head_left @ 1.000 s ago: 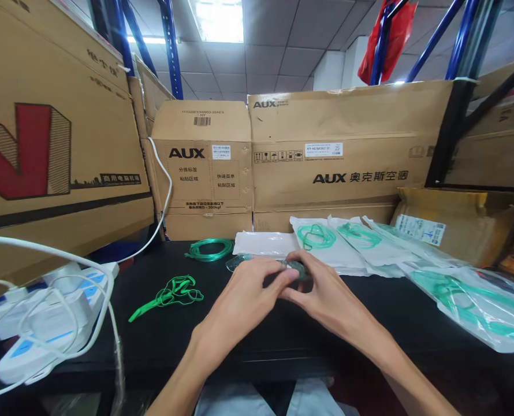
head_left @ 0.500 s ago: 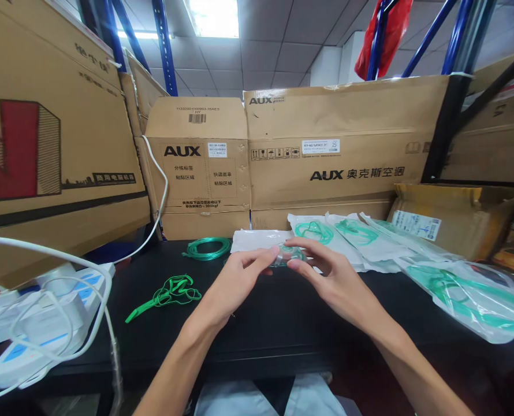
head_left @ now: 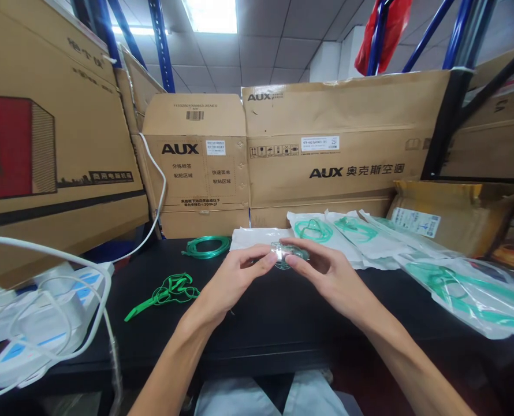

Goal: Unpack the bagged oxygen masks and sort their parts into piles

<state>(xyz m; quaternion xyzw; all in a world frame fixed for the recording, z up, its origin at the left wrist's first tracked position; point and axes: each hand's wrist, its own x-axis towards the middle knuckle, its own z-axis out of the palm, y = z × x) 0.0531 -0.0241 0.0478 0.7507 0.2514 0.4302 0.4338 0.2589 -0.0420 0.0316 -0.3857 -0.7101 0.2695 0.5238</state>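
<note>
Held a clear part (head_left: 283, 256) between left hand (head_left: 236, 276) and right hand (head_left: 334, 276), above the table (head_left: 291, 329). Gripped its left end with left thumb and fingers, its right end with right thumb and fingers. Had packets (head_left: 356, 230) to its far right, coil (head_left: 187, 252) and cord (head_left: 157, 297) to its left.

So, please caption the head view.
Left hand and right hand hold a rounded clear plastic piece over a black tabletop.

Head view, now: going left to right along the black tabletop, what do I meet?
Power strip, green strap, green coil, left hand, clear piece, right hand, bagged tubing.
</note>
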